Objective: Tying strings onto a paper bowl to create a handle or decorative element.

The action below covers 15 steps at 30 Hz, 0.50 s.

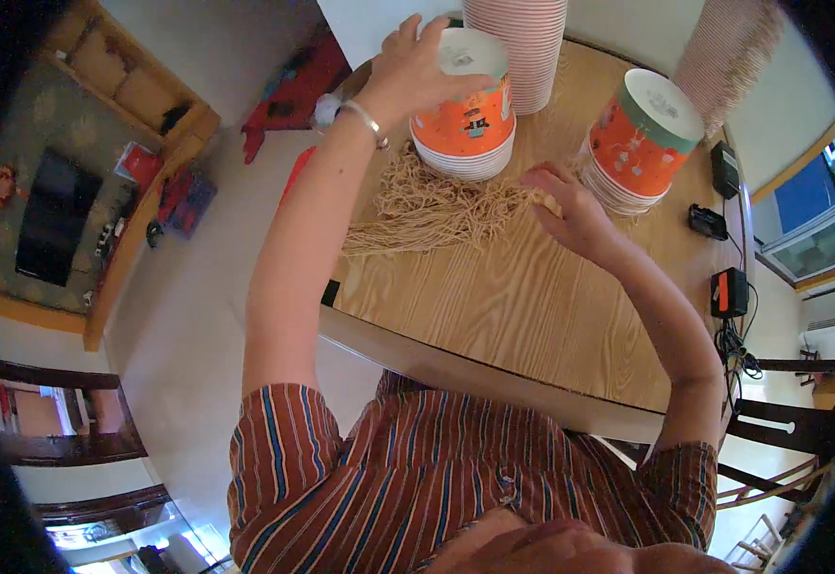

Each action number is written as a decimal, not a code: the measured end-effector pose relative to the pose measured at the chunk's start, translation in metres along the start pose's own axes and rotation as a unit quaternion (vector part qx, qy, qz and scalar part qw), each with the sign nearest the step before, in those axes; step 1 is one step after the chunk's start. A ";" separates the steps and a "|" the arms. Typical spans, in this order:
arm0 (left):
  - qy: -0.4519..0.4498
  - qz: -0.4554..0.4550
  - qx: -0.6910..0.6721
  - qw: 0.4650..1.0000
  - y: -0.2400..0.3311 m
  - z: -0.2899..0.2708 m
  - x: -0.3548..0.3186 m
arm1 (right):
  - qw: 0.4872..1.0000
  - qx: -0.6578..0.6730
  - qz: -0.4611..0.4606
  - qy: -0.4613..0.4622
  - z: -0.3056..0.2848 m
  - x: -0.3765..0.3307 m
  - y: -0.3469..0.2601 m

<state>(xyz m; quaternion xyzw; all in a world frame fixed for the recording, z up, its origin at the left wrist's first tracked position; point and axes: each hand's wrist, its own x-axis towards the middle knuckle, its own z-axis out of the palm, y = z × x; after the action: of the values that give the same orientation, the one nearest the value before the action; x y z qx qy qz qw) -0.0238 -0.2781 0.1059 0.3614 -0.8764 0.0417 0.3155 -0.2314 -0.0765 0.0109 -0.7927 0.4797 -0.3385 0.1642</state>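
Observation:
My left hand (408, 72) is closed around the upper part of an upside-down paper bucket (479, 120), orange with a green band and a white base. It tops a nested stack with several white rims showing below. Under and in front of that stack lies a loose bundle of beige strings (436, 210). At the right end of the bundle, my right hand (570, 212) has its fingers pinched together on some strands. A second upside-down stack of orange paper buckets (635, 139) stands just beyond the right hand.
A tall stack of pale, pink-rimmed buckets (523, 48) rises behind, another (728, 57) at the back right. Black adapters (729, 292) and cables line the right edge of the wooden table (503, 306). A dark chair (790, 426) stands at the right.

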 end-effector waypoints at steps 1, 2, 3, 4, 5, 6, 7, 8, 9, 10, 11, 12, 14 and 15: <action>-0.062 -0.011 0.010 0.998 0.000 0.004 0.007 | 1.000 -0.002 0.021 0.013 0.005 0.004 0.005; -0.064 -0.011 0.009 0.998 0.000 0.007 0.013 | 0.999 -0.005 0.043 0.027 0.010 0.007 0.012; -0.092 -0.016 -0.016 0.995 -0.002 0.012 0.018 | 0.999 -0.005 0.045 0.027 0.016 0.010 0.020; -0.120 -0.021 -0.040 0.992 -0.004 0.013 0.020 | 0.998 -0.049 0.031 0.026 0.024 0.014 0.027; -0.120 -0.021 -0.039 0.992 -0.005 0.014 0.021 | 0.995 -0.094 0.017 0.027 0.029 0.015 0.033; -0.109 -0.016 -0.050 0.993 -0.006 0.014 0.020 | 0.995 -0.093 0.016 0.025 0.033 0.016 0.033; -0.097 -0.010 -0.060 0.993 -0.006 0.013 0.019 | 0.994 -0.105 0.014 0.033 0.037 0.017 0.032; -0.097 -0.011 -0.060 0.993 -0.005 0.013 0.017 | 0.992 -0.117 0.012 0.041 0.041 0.018 0.032; -0.062 -0.011 -0.058 0.996 -0.002 0.012 0.014 | 0.992 -0.117 0.012 0.040 0.043 0.018 0.030; -0.026 -0.012 -0.057 0.998 0.000 0.010 0.013 | 0.991 -0.120 0.025 0.053 0.045 0.018 0.027; -0.026 -0.012 -0.056 0.998 0.001 0.006 0.014 | 0.989 -0.123 0.037 0.067 0.047 0.019 0.025; -0.016 -0.010 -0.068 0.998 0.005 0.001 0.013 | 0.989 -0.122 0.038 0.067 0.048 0.019 0.024; -0.006 -0.007 -0.080 0.997 0.014 -0.010 0.015 | 0.993 -0.089 0.057 0.060 0.048 0.021 0.023; -0.047 -0.014 -0.077 0.996 0.043 -0.028 0.020 | 0.991 -0.094 0.068 0.068 0.045 0.016 0.030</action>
<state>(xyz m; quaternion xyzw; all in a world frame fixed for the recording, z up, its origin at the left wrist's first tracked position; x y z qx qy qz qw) -0.0477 -0.2504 0.1466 0.3499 -0.8859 -0.0471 0.3008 -0.2144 -0.1081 -0.0325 -0.7454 0.5722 -0.3329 0.0791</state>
